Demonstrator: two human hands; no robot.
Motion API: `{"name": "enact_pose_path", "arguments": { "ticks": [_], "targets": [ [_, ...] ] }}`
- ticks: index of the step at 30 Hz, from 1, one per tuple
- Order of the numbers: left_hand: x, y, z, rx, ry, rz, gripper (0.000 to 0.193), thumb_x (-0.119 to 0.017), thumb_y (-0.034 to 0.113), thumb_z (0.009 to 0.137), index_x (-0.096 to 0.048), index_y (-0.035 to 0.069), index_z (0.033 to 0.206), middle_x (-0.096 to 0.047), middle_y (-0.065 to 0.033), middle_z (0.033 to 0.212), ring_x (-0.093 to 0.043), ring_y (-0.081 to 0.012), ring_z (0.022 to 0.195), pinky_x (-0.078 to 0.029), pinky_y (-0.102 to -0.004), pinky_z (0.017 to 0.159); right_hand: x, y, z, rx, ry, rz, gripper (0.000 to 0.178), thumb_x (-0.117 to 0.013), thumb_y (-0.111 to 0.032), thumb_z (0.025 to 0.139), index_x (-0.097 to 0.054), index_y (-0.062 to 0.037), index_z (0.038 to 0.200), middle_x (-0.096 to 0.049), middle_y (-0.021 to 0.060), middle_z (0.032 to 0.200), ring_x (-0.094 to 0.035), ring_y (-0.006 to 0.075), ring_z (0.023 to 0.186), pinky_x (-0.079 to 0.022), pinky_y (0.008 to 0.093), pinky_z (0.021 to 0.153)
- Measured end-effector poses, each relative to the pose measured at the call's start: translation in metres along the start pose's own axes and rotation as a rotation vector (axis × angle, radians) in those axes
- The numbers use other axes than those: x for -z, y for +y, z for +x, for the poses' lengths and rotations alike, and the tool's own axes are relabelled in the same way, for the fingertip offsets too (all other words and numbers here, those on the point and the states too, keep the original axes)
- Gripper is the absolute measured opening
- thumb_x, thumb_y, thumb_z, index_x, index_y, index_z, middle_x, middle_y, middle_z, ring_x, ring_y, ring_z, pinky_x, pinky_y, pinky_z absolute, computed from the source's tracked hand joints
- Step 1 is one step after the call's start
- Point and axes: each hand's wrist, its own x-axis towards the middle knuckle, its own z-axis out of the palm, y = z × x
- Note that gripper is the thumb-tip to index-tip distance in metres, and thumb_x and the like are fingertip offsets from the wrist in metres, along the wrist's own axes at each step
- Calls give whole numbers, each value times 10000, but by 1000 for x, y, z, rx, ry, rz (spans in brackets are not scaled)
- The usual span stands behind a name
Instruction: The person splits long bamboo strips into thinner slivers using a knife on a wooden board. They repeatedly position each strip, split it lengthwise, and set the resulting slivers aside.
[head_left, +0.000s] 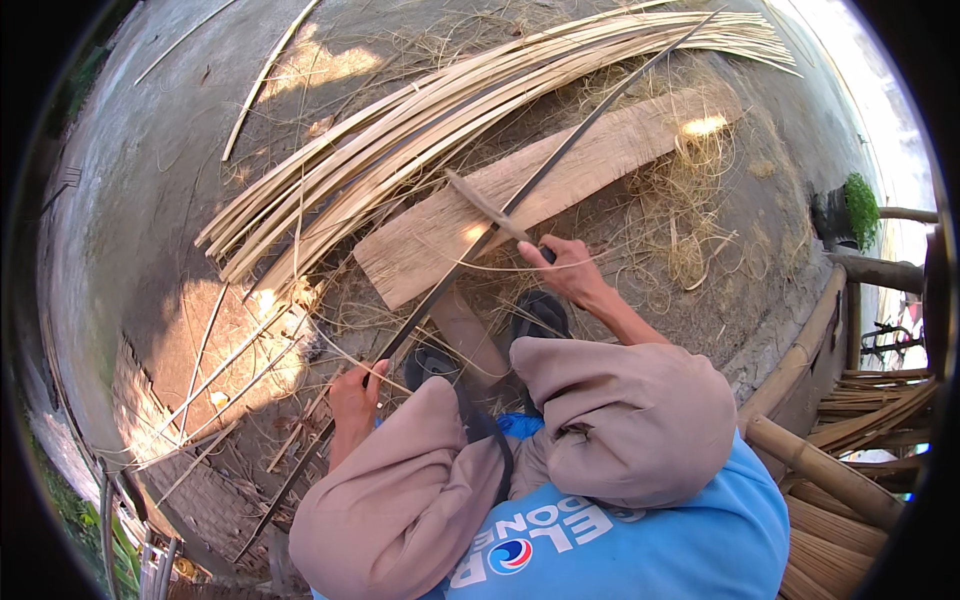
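Observation:
A long, dark strip (600, 108), apparently split bamboo, runs diagonally from the far right to the near left. It passes over a flat wooden plank (400, 258) on the ground. The fingers of my left hand (352, 405) are closed around its near part, beside my left knee. In my right hand (572, 272) is a knife (486, 205), gripped by its black handle. Its blade points up and left and crosses the strip above the plank; whether its edge touches the strip is hard to make out.
A bundle of pale split bamboo strips (400, 150) lies beyond the plank. Thin curly shavings (690, 225) heap to the right. Loose strips (205, 365) are scattered at left. Bamboo poles (825, 470) stand at the lower right, and a potted green plant (860, 210) at the far right.

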Motion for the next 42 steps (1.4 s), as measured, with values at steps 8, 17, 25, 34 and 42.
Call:
{"name": "enact_pose_path", "arguments": {
  "ticks": [8, 17, 25, 34, 42],
  "targets": [
    [-24, -20, -12, -73, 159, -41, 377, -631, 393, 1029, -668, 76, 828, -604, -214, 667, -576, -437, 600, -401, -490, 543, 66, 60, 21, -86, 214, -59, 642, -589, -587, 1000, -635, 1, 747, -599, 235, 577, -660, 395, 586, -510, 490, 594],
    [4, -167, -92, 229, -103, -335, 384, -682, 329, 1007, -627, 20, 785, -554, -118, 581, -386, -240, 532, -348, -396, 535, 97, 81, 61, -89, 270, -126, 724, -577, -638, 979, -665, 41, 746, -626, 270, 635, -653, 417, 614, -498, 520, 631],
    [-18, -51, -17, -141, -48, -362, 542, -775, 202, 933, -609, 97, 1438, -712, -113, 1037, -695, -208, 910, -540, -346, 803, 105, 78, 98, -163, 316, -166, 741, -576, -647, 962, -675, 68, 793, -649, 296, 697, -686, 441, 714, -523, 511, 715],
    [-32, 32, 44, -164, -15, -186, 347, -662, 307, 1020, -709, 151, 1328, -748, -150, 895, -718, -299, 774, -541, -397, 694, -34, -7, -70, 184, -48, -88, 560, -628, -569, 981, -679, -14, 934, -665, 243, 738, -681, 450, 745, -532, 519, 685],
    [6, -24, 25, -147, -118, -272, 323, -655, 249, 1032, -714, 106, 1315, -774, -166, 983, -723, -215, 818, -544, -369, 756, 89, 76, 50, -152, 431, -80, 671, -593, -559, 1011, -592, 44, 719, -526, 181, 535, -558, 287, 498, -451, 446, 538]
  ]
}}
